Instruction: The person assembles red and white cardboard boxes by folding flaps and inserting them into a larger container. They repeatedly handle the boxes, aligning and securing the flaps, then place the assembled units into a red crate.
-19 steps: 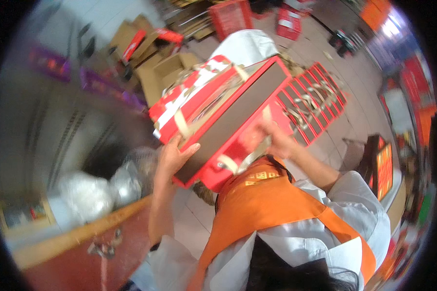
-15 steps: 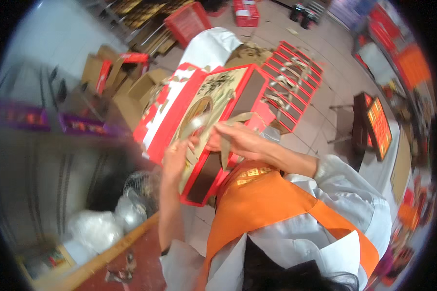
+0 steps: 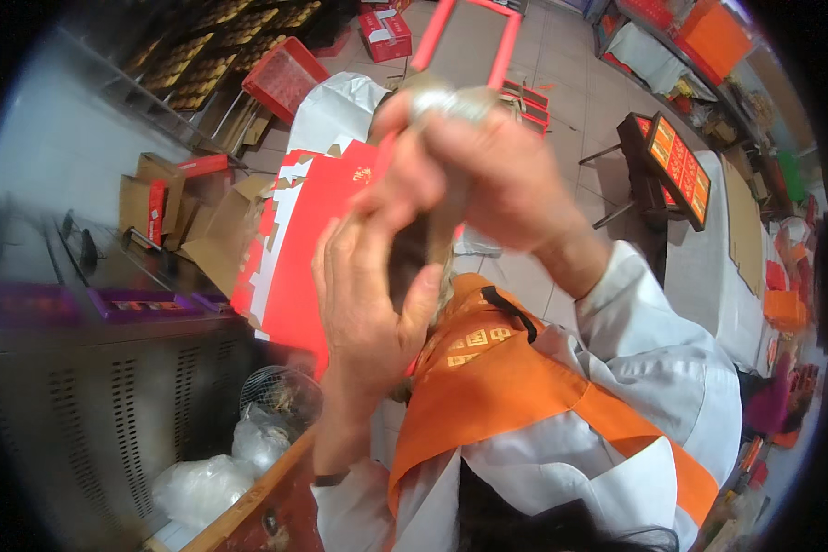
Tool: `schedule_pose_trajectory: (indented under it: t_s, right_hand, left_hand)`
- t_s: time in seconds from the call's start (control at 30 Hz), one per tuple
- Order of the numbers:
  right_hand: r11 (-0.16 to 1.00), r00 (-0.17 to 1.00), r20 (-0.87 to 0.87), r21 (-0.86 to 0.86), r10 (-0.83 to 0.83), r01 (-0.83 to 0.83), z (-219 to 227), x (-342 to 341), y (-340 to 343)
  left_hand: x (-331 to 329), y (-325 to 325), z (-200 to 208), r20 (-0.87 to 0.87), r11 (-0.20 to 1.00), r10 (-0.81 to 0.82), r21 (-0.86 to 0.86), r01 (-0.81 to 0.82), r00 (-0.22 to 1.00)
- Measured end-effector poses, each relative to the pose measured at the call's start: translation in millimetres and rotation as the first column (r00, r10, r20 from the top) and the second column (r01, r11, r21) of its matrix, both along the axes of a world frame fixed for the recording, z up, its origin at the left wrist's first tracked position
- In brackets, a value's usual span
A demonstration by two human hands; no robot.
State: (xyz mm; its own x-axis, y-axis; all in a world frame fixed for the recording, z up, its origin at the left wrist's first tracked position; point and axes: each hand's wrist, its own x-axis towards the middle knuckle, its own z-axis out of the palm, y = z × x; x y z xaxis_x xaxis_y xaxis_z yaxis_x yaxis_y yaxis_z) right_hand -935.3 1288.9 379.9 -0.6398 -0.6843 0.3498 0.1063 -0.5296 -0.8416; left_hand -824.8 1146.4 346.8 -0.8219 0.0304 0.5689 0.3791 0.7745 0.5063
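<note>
A red-edged box [image 3: 467,41] with dark grey-brown side panels is held up on end before me. My left hand [image 3: 368,299] grips its near part, fingers along the side and thumb spread over the dark panel. Blurred by motion, my right hand [image 3: 506,175] is closed above it at the box's middle. A shiny, pale roll of tape [image 3: 451,103] shows at the top of that hand. From there a beige strip [image 3: 446,216] runs down along the box. My hands hide the middle of the box.
Flat red boxes [image 3: 304,248] are stacked behind my left hand. Opened cardboard cartons [image 3: 216,225], a red crate [image 3: 285,78] and a metal cabinet [image 3: 129,414] stand to the left. A sign on legs [image 3: 676,170] stands at the right; plastic bags [image 3: 207,488] lie lower left.
The box has gone from lying with its printed face up to standing on end, raised toward me. Both hands rose with it, and the shiny roll moved up and right.
</note>
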Motion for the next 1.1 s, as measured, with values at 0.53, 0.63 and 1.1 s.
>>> schedule_pose_trajectory:
  t_s: [0.53,0.63,1.1]
  right_hand:
    - [0.869,0.619,0.617,0.416,-0.486,0.269,-76,-236,185]
    - [0.860,0.616,0.606,0.423,-0.504,0.287,-97,-291,209]
    - [0.807,0.540,0.602,0.481,-0.588,0.342,-233,-582,210]
  left_hand:
    - [22,-36,-256,0.794,0.809,-0.083,0.406,-0.425,0.602]
    - [4,-15,-270,0.866,0.678,-0.190,0.456,-0.577,0.462]
    - [-66,68,-323,0.950,0.669,0.049,0.198,-0.716,0.308]
